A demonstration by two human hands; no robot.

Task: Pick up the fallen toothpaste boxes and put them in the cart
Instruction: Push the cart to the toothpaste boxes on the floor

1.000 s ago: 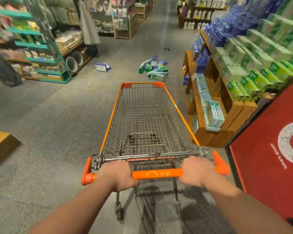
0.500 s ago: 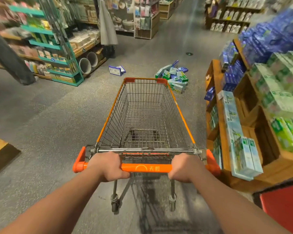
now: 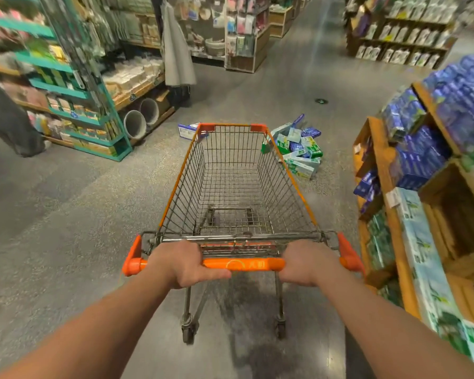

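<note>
Orange cart (image 3: 244,264) rolled closer, toothpaste boxes (image 3: 301,152) alongside

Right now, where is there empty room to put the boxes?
The cart is bare inside. Open floor lies between cart and teal shelf. Crowded: fallen boxes pile between the cart's front and the wooden display.

The cart (image 3: 177,184) fills the middle of the aisle, its wire basket open at the top, and its front right corner hides part of the pile of toothpaste boxes (image 3: 301,154). A narrow strip of floor (image 3: 337,203) runs between the cart and the wooden display (image 3: 378,165) on the right up to the pile; on the left the floor is wide as far as the teal rack (image 3: 104,127), where a person's legs (image 3: 8,124) stand. A lone box (image 3: 186,130) lies just past the front left corner.
</note>
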